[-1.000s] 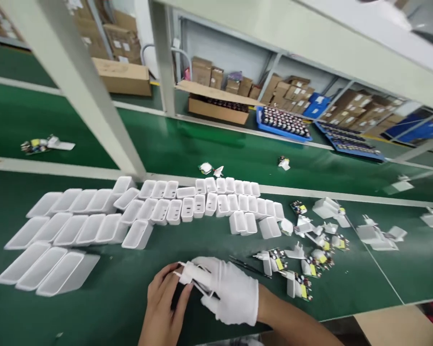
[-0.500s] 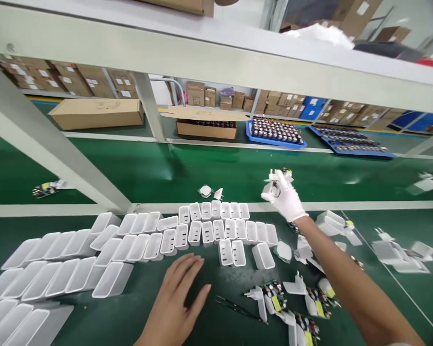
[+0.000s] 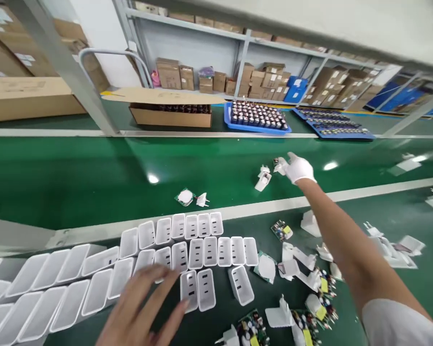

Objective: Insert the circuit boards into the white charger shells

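Note:
My left hand (image 3: 140, 307), bare and slightly blurred, hovers with spread fingers over the front of the white open cases (image 3: 179, 257), holding nothing. My right hand (image 3: 299, 169), in a white glove, reaches over the green belt (image 3: 209, 163). Its fingertips are at a small white part with a circuit board (image 3: 279, 165); whether they grip it is unclear. Just left of that hand, a white case with a plug (image 3: 263, 179) lies on the belt. A round-topped board (image 3: 185, 196) and a white plug piece (image 3: 202, 200) rest farther left.
Circuit boards with yellow labels (image 3: 254, 331) and white plug covers (image 3: 280, 315) lie at the front right. Across the belt stand an open carton (image 3: 169, 117), a blue tray (image 3: 258, 129) and another tray (image 3: 342, 136). A shelf post (image 3: 63, 67) rises at the left.
The view has shifted forward and tilted. A white case with plug, formerly at my right hand, now lies free on the belt. My left hand is nearer the cases.

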Motion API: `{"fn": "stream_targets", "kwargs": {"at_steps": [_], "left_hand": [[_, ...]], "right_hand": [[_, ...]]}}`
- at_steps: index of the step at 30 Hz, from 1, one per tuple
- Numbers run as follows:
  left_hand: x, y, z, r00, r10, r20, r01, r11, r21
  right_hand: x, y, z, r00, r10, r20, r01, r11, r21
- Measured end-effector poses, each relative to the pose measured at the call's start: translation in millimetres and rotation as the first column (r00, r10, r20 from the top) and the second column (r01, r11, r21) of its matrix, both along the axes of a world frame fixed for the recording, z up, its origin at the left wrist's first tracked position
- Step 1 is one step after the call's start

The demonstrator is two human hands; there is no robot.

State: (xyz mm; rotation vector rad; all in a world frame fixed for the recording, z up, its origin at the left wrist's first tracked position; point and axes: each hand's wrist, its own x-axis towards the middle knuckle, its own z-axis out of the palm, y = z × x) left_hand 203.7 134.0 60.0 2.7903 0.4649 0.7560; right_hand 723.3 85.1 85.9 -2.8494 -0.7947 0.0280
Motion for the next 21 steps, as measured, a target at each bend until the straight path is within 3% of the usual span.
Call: {"fn": "stream_targets", "kwargs": {"at_steps": [2, 5, 9, 12, 15, 17, 21], "left_hand": [[28, 24, 23.2, 0.996, 0.092, 0.021, -0.091, 0.996, -0.02], [82, 63, 41.4, 0.979, 0.139, -0.148, -0.148, 0.988, -0.049], [155, 102, 37.7, 0.821, 0.169, -0.545, -0.313, 0.932, -0.182], [198, 112, 24.5, 0.729, 0.214, -0.65, -0.401, 0.903, -0.152], [223, 118, 10.1, 0.703, 0.212, -0.679, -0.422, 0.893, -0.158], [232, 123, 4.3, 0.691, 0.21, -0.692, -0.431, 0.888, -0.161], [249, 122, 10.4, 0.682, 0.226, -0.695, -0.447, 0.882, -0.152]], "right_hand": [[22, 7, -6.9, 0.999, -0.022, -0.038, 0.02, 0.998, -0.061], [45, 21, -25.3, 0.994, -0.04, -0.1, 0.029, 0.993, -0.114], [66, 33, -42.2, 0.989, -0.099, -0.109, 0.085, 0.988, -0.128], [80, 33, -42.4, 0.987, -0.124, -0.1, 0.114, 0.988, -0.101], [88, 22, -30.7, 0.987, -0.114, -0.112, 0.11, 0.993, -0.036], [87, 7, -13.8, 0.99, -0.091, -0.11, 0.095, 0.995, 0.036], [64, -54, 43.4, 0.992, -0.042, -0.121, 0.065, 0.978, 0.199]]}}
